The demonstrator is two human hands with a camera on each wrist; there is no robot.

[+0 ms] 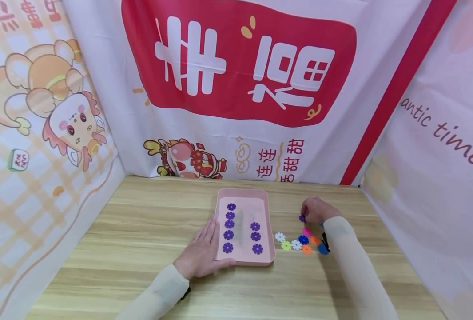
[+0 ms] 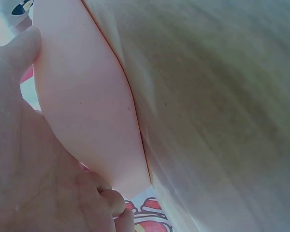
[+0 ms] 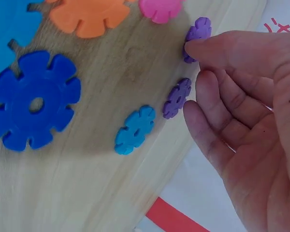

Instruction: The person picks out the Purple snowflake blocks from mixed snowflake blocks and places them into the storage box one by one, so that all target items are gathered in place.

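My left hand [image 1: 200, 253] rests against the left side and near corner of a pink tray [image 1: 269, 222], its fingers fairly straight along the wall and its thumb at the front edge. Inside the tray lie purple snowflake discs in two columns, five-less-readable in the left wrist view, where only the outer wall [image 2: 87, 96] shows. Right of the tray, my right hand [image 1: 318, 210] pinches a purple snowflake disc [image 3: 198, 38] between thumb and fingers. Below its fingertips, another purple disc [image 3: 177, 98] and a light blue disc [image 3: 135, 129] lie on the table.
Loose discs lie between the tray and my right forearm, among them a white one [image 1: 280, 237], a yellow-green one [image 1: 286, 245], a dark blue one [image 3: 36, 101] and an orange one [image 1: 307, 250]. Printed cloth walls border the wooden table [image 1: 148, 222] at the back and sides.
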